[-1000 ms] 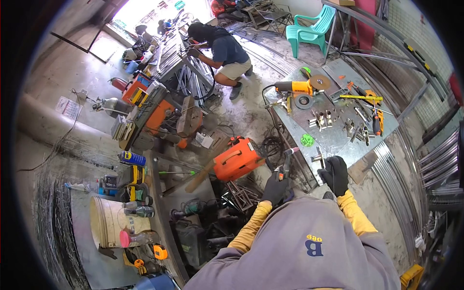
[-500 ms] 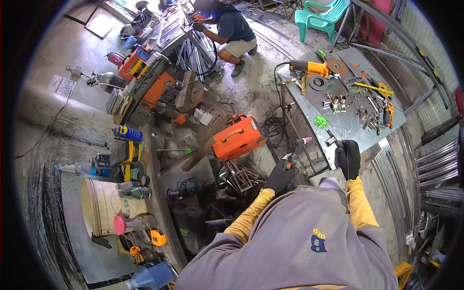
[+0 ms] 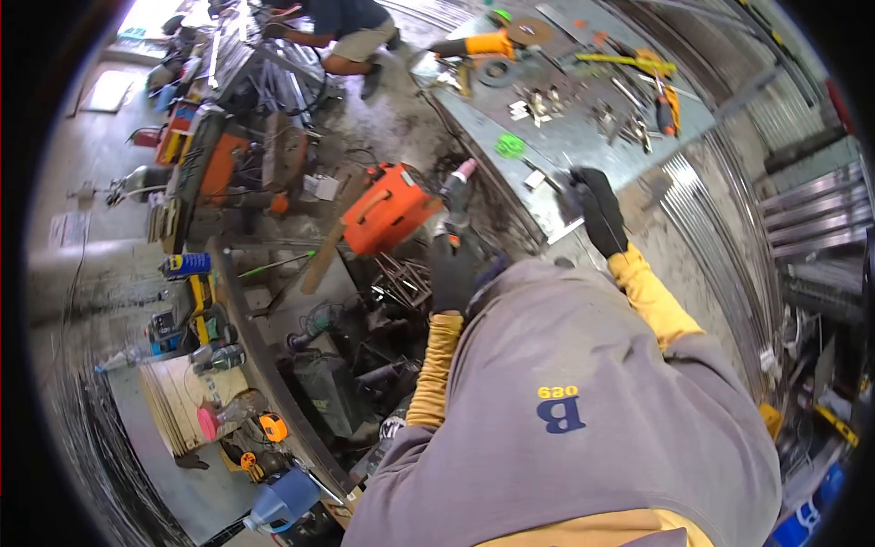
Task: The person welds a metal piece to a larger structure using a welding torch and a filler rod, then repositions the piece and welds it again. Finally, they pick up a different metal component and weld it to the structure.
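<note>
Torch (image 3: pixel 456 196), held in the closed left hand (image 3: pixel 451 273) beside the table (image 3: pixel 556 219); right hand (image 3: pixel 599 210) near a small metal piece (image 3: pixel 536 180) at the corner, its grip impossible to tell. Steadiness at both hands is, in judgement, needed for any further move. Compared with the preceding frame, the torch points more nearly upward and the right hand appears more outstretched.

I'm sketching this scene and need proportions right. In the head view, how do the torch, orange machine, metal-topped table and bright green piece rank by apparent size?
1. Metal-topped table
2. Orange machine
3. Torch in the left hand, slightly blurred
4. Bright green piece

This ranks apparent size only.
</note>
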Action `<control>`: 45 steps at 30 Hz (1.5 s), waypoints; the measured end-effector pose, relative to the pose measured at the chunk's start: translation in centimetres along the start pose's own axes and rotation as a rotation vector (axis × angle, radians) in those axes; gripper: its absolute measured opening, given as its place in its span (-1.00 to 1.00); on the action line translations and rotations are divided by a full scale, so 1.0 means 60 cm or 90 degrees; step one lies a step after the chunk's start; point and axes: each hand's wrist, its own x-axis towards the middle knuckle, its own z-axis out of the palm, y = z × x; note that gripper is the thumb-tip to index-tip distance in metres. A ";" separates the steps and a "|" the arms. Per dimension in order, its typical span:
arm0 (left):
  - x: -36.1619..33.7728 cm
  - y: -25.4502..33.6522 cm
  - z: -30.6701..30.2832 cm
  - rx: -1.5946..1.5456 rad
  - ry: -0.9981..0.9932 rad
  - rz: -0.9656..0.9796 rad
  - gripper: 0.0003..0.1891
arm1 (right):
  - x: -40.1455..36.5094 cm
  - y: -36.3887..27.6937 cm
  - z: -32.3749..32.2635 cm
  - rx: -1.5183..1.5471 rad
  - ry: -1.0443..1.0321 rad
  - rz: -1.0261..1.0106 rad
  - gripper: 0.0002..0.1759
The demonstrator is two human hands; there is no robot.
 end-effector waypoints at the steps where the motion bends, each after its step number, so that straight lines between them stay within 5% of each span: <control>1: -0.006 0.002 0.015 0.003 -0.011 -0.013 -0.59 | -0.002 -0.002 -0.004 0.024 -0.001 0.017 -0.62; 3: -0.015 0.003 0.035 -0.013 0.155 0.206 -0.43 | -0.007 -0.016 -0.015 0.013 -0.015 -0.005 -0.58; 6: -0.036 0.086 0.048 -0.169 0.110 0.089 -0.27 | -0.014 -0.020 -0.033 0.013 -0.032 -0.010 -0.61; 8: -0.051 0.109 0.049 0.032 0.093 0.149 -0.25 | -0.020 -0.034 -0.040 0.004 -0.039 -0.032 -0.64; 10: -0.042 0.134 0.056 -0.276 0.045 -0.107 -0.20 | -0.015 -0.052 -0.044 0.106 -0.084 0.011 -0.64; 14: -0.037 0.191 0.069 -0.247 0.000 -0.185 -0.29 | -0.013 -0.063 -0.039 0.198 -0.181 0.000 -0.53; 28: -0.003 0.168 0.106 -0.285 -0.052 -0.313 -0.33 | -0.014 -0.036 -0.031 0.158 -0.193 -0.016 -0.55; 45: 0.008 0.155 0.104 -0.349 -0.062 -0.316 -0.37 | -0.011 -0.035 -0.040 0.008 -0.173 -0.051 -0.52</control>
